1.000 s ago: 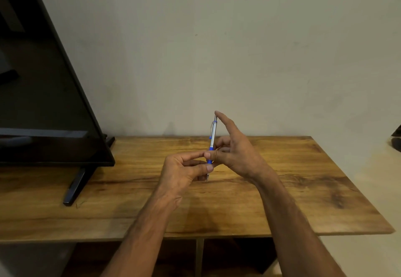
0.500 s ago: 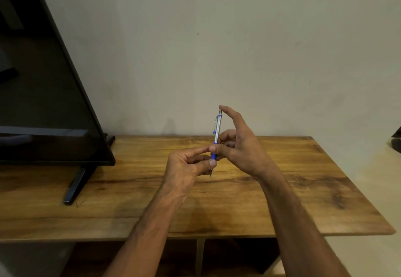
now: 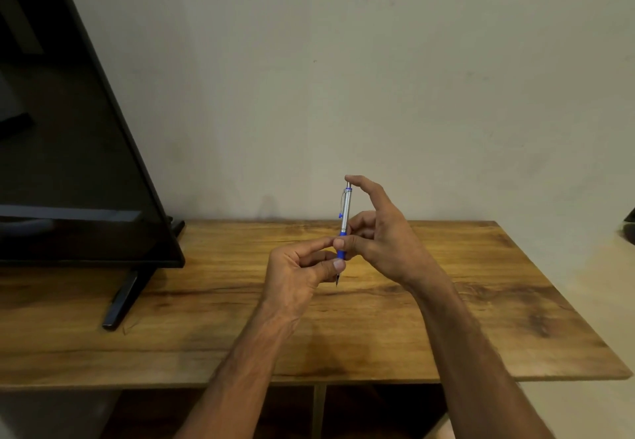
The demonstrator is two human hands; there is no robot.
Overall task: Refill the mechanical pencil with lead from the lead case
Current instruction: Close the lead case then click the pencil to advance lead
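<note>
Above our wooden table [image 3: 481, 284], we held the mechanical pencil [image 3: 345, 211] upright, left hand [image 3: 295, 273] pinching its blue grip, right hand [image 3: 385, 246] pinching it too with one finger on top, so we thought a gentle click came next.

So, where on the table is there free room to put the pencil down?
Bare wood lies on the table right of the right hand, out to the right edge, and between the left hand and the stand foot. The left end is crowded by the monitor.
</note>
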